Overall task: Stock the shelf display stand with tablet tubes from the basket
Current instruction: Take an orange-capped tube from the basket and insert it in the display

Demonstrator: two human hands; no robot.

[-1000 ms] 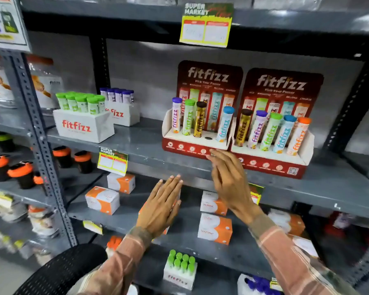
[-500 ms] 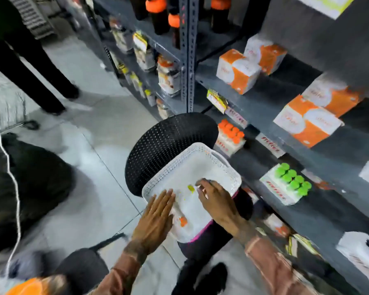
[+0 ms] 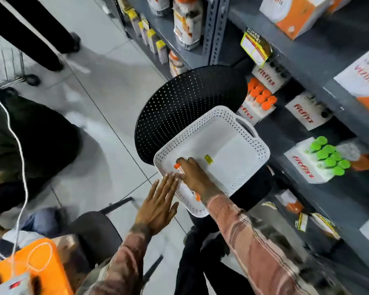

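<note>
A white perforated basket [image 3: 253, 143] rests on a black mesh chair [image 3: 185, 103] beside the shelving. My right hand [image 3: 195, 177] reaches into the basket's near left corner, fingers curled over a white tablet tube whose orange cap [image 3: 177, 166] pokes out past the fingertips. A second orange-capped tube [image 3: 197, 197] lies partly hidden under my right wrist. My left hand [image 3: 158, 206] hovers flat and empty, fingers spread, at the basket's near left rim. The display stand is out of view.
Grey shelves on the right carry Fitfizz trays of green-capped tubes [image 3: 326, 156] and orange-capped tubes [image 3: 261, 99], plus orange-white boxes [image 3: 358, 79]. Another person's legs [image 3: 30, 33] and a wire trolley [image 3: 6, 60] stand on the tiled floor at upper left. An orange crate [image 3: 30, 269] sits at lower left.
My view dropped from the shelf display stand down to the basket. My right hand moved to the basket's left corner and closed over an orange-capped tube; my left hand slid off to the rim.
</note>
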